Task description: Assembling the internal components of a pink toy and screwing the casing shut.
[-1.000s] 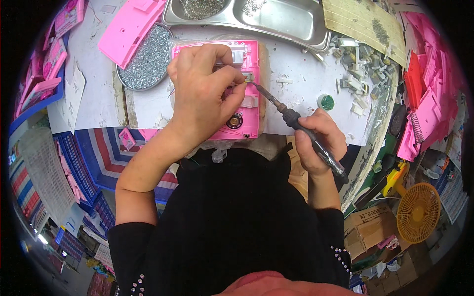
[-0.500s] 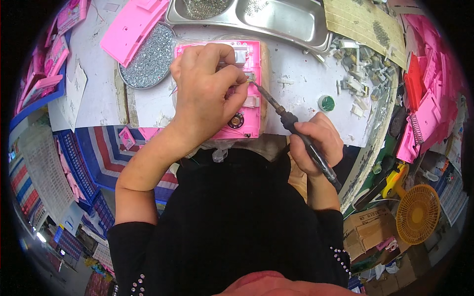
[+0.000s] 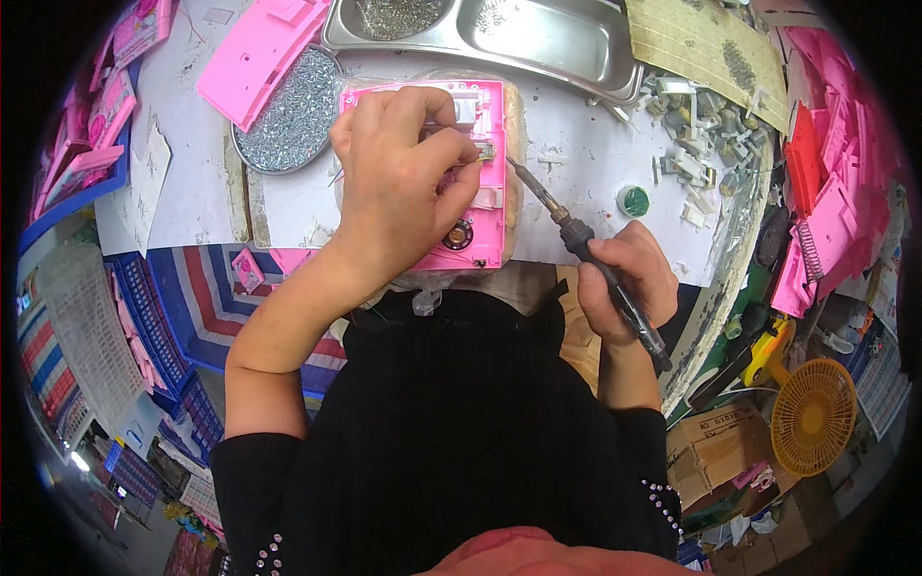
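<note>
Pressing down on the pink plastic casing [image 3: 480, 173], the left hand [image 3: 403, 182] pinches what may be a thin wire against it. Just to its right, the right hand [image 3: 624, 278] grips a soldering iron [image 3: 576, 235]; best to bring the tip in steadily.

We note a black top with short sleeves ending above the elbows, forearms bare down to the left hand [image 3: 403, 182] and right hand [image 3: 624, 278]. Small pale studs dot both sleeve hems. No rings, watch or gloves on either hand.
</note>
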Available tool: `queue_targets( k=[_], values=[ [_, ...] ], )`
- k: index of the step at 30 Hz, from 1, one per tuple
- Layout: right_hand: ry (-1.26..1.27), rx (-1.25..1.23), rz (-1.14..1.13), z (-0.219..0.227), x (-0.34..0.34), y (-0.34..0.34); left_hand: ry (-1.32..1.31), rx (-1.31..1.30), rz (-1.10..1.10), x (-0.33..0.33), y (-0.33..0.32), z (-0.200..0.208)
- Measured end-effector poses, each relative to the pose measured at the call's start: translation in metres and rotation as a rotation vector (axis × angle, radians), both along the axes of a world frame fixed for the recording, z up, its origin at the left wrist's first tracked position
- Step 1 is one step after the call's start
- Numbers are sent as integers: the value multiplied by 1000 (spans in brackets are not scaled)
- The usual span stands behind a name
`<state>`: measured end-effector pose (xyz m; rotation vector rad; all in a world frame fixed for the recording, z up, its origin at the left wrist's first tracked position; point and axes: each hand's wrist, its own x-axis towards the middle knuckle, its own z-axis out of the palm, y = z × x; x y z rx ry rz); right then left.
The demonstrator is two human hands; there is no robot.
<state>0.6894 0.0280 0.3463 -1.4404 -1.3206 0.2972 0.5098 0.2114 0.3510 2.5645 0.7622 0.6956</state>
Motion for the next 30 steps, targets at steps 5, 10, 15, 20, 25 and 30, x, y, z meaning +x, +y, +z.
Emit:
queue_targets(
  k=[5, 10, 15, 20, 25, 30],
  values=[
    [6, 17, -17, 0, 1, 1, 3, 1, 4, -1, -1, -1],
    [24, 40, 3, -3, 3, 6, -9, 30, -4, -1, 2, 2],
    [8, 65, 18, -9, 4, 14, 60, 107, -8, 6, 3, 7],
    [0, 19, 49, -8, 5, 15, 74, 129, 4, 6, 2, 6],
    [3, 69, 31, -11, 3, 22, 85, 138, -5, 7, 2, 8],
    [-11, 66, 35, -10, 1, 24, 96, 156, -15, 7, 3, 7]
  ],
)
